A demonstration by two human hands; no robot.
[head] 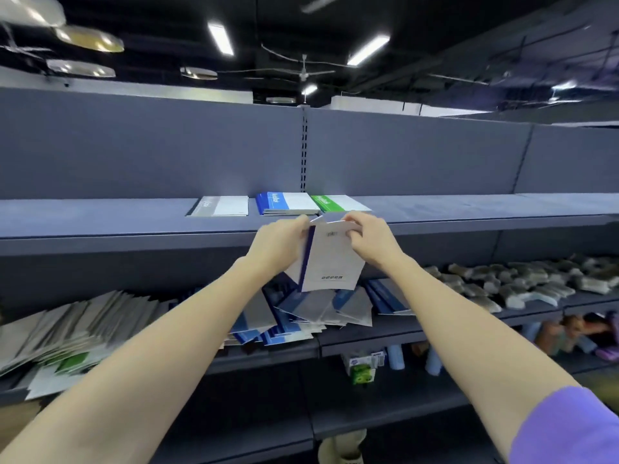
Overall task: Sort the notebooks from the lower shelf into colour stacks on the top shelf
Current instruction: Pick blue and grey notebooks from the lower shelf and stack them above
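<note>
Heaped loose on the lower shelf [368,333]: grey and green notebooks at far left [67,333], blue and grey ones mid-shelf [301,313], unsorted. Up on the top shelf [100,219], three colour stacks side by side: grey [222,206], blue [288,202], green [338,203]. Left hand [278,249] and right hand [371,239] both clamped on a few notebooks [331,262], back cover outward, just below the stacks, probably fanned to check colour.

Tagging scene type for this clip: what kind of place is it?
Probably a retail shop aisle: long grey gondola shelving, notebooks heaped on the lower shelf, packaged goods below, strip lights on a dark open ceiling.
</note>
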